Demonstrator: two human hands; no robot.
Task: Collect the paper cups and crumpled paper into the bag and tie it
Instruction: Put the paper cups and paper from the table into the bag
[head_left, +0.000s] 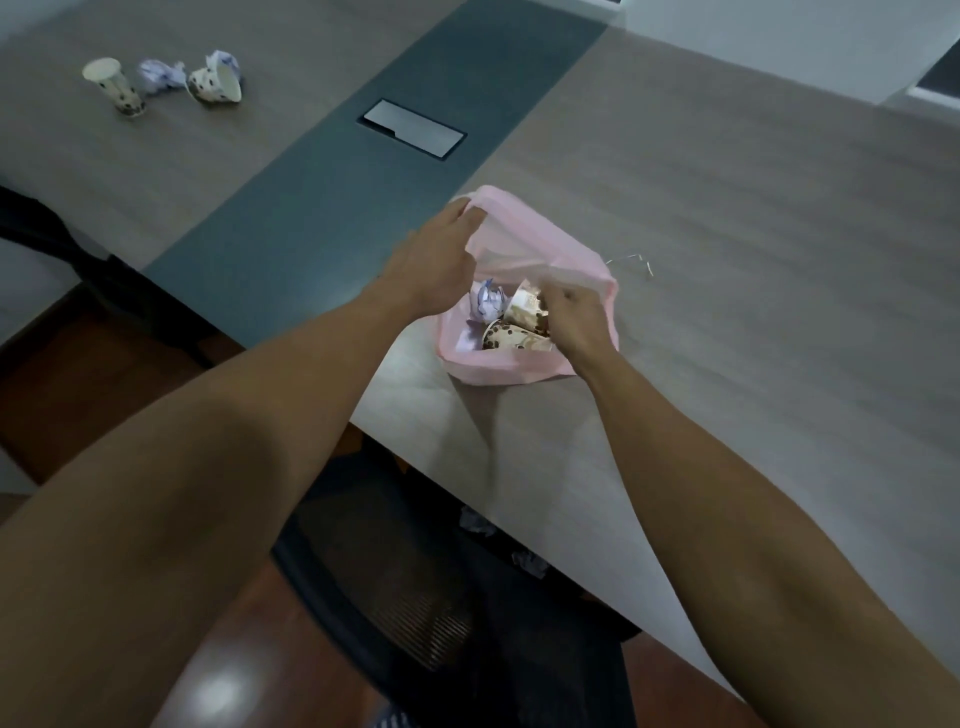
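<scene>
While the left hand (441, 254) grips the thin pink plastic bag (550, 244) by its rim, mouth gaping upward on the wood-grain table (727, 208), the right hand (576, 317) grasps a spotted paper cup (524, 306) lying sideways inside, beside crumpled paper (487, 305).

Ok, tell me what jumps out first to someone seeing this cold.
The pink bag at the table's near edge draws the eye: the left hand holds its rim open while the right hand reaches inside among cups and crumpled paper. Far left, two more paper cups and paper wads wait.
</scene>
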